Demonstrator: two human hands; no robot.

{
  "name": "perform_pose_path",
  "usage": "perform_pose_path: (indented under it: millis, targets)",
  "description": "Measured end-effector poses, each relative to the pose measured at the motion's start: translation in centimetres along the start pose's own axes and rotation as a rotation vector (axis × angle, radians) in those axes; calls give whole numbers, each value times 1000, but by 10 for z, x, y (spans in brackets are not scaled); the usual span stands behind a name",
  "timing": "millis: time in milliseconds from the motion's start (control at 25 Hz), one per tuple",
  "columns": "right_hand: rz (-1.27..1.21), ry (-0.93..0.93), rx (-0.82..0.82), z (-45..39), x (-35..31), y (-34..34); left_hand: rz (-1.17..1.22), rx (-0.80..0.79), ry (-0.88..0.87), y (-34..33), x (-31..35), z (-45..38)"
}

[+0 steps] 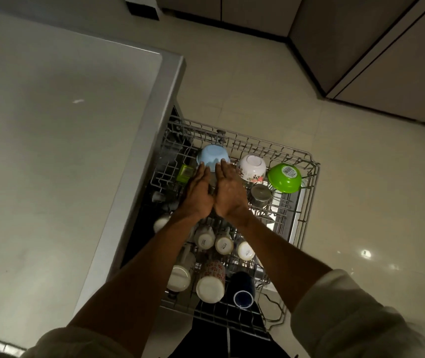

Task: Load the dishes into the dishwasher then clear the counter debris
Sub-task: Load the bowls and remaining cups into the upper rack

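The dishwasher's wire rack (pixel 306 161) is pulled out over the floor. A light blue bowl (pixel 211 155) sits upside down at its far left. My left hand (pixel 198 192) and my right hand (pixel 228 191) reach side by side, fingers straight, fingertips touching the blue bowl's near side. To the right stand a floral white bowl (pixel 251 165) and a green bowl (pixel 285 177), both inverted. A steel cup (pixel 260 195) lies below them. Several white mugs (pixel 224 244), a floral mug (pixel 211 280) and a dark blue cup (pixel 243 289) fill the near rows.
A grey countertop (pixel 51 151) spreads on the left, its edge running just beside the rack. A small white scrap (pixel 78 101) lies on it. Cream floor tiles lie beyond and right of the rack. Cabinets (pixel 386 60) line the far right.
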State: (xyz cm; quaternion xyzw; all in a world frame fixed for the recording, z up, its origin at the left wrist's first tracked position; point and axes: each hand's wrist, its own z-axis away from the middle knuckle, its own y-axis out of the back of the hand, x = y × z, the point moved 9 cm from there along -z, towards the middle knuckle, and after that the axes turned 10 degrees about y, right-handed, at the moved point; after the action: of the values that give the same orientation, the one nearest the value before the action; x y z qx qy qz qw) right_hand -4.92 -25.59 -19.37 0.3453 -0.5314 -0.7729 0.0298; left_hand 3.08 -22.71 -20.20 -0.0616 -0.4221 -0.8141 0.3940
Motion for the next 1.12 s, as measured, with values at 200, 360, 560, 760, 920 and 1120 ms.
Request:
perform_pose_path:
  millis: [200, 360, 560, 760, 920, 1120]
  targets:
    - [24, 88, -8, 48, -43, 31, 45, 115, -86, 19, 14, 76]
    - [55, 174, 77, 70, -85, 64, 59, 349, -170, 59, 14, 134]
    - [109, 363, 121, 81, -169, 103, 43, 626, -113, 119, -12, 207]
    - [199, 598, 118, 103, -283, 106, 76, 784, 27, 174, -71, 287]
    - [238, 737, 80, 134, -368, 80, 54, 842, 147, 194, -138, 350]
    - [219, 911, -12, 205, -487, 13, 105, 925, 312, 194, -261, 449]
